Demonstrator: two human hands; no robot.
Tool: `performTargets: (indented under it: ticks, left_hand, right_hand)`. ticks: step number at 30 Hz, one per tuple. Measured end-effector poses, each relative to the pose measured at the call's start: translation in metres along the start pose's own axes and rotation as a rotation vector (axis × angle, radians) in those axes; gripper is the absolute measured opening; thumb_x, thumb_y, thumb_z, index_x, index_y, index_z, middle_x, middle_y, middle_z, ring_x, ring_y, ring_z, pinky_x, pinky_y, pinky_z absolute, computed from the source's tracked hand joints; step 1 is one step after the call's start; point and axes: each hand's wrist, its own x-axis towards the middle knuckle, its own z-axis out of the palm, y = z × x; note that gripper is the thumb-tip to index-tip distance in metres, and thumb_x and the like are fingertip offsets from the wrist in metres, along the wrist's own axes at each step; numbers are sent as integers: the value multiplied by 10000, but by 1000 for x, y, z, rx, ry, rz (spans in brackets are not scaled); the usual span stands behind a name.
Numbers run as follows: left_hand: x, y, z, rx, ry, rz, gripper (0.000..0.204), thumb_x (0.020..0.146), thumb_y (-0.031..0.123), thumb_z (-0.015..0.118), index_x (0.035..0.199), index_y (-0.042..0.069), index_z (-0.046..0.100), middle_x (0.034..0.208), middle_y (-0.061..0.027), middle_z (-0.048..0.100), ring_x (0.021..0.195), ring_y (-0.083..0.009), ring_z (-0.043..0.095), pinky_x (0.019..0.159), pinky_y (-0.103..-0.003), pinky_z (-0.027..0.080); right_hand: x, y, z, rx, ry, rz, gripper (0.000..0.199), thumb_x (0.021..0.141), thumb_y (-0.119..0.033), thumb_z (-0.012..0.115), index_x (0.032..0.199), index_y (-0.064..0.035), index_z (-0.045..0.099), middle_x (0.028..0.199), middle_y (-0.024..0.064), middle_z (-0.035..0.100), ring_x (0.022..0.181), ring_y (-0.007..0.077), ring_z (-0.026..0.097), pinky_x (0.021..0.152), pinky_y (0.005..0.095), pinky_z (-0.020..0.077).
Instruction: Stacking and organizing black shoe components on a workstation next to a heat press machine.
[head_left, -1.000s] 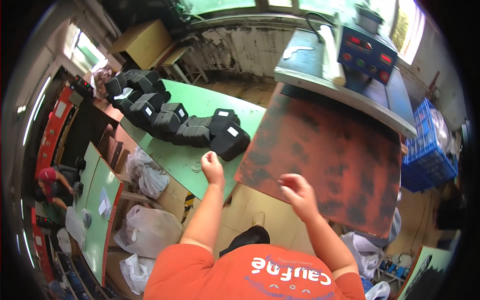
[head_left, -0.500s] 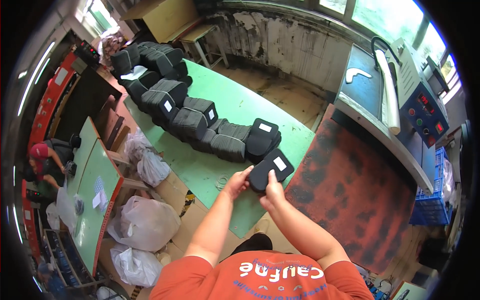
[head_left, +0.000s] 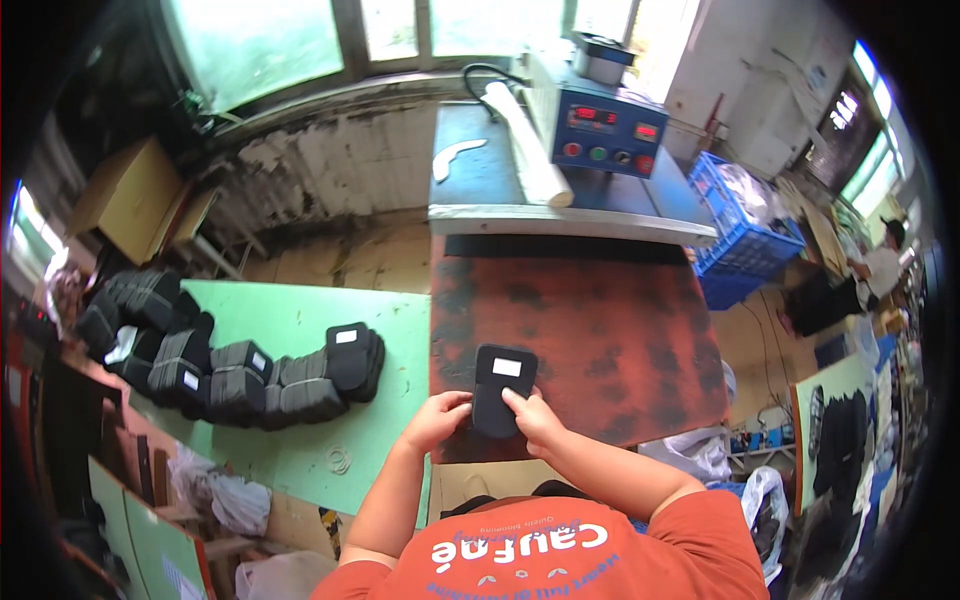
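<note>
Since half a second ago, both hands, left hand (head_left: 437,418) and right hand (head_left: 535,420), have carried the black pad (head_left: 502,390), still grasped, from the green tabletop (head_left: 300,330) to the rust-red tabletop's (head_left: 600,330) near edge.

I see row of black bundles (head_left: 215,375) along green counter (head_left: 300,455) left edge. Blue control box (head_left: 610,125) and white roll (head_left: 527,145) on far machine bed. Blue crate (head_left: 745,235) right. Cardboard box (head_left: 125,200) far left.
</note>
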Motion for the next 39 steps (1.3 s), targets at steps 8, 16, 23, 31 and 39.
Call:
performTargets:
  ticks: [8,16,23,31,39]
  left_hand:
    - [10,43,77,496,183,284,498,888,218,556,1266,-66,399,1181,-206,547,1048,-287,562,878,-327,438]
    - [66,49,191,265,183,586,481,830,52,584,1267,-39,406,1126,-123,564,1000,-163,553,865,-292,441]
    - [170,26,323,638,175,626,356,818,94,625,1147,-5,531,1035,-126,562,952,-223,571,843,-309,450]
    - [259,17,380,242,350,413,69,823,65,616,803,13,574,682,3,551,592,-73,478,504,-236,372]
    - [416,39,349,254,392,304,183,809,101,629,934,-11,555,605,17,476,452,-61,393,389,-235,300]
  right_hand:
    - [-5,-5,-18,194,-128,-212,511,952,-173,434,1380,-76,173,1276,122,405,1177,190,405,983,332,355]
    - [-12,-77,-151,392,-327,-518,801,749,-85,712,1385,-58,225,1247,87,451,1172,197,434,1011,330,333]
    - [42,-98,-315,690,-334,-400,761,657,-188,794,1285,-106,372,1201,53,494,1137,209,471,967,360,398]
    - [79,-115,-411,780,-300,-425,731,699,-216,750,1312,-111,365,1226,55,477,1142,213,467,967,348,394]
    - [96,-90,-441,948,-516,-263,711,736,-269,697,1329,-106,339,1232,98,488,1113,236,511,917,375,457]
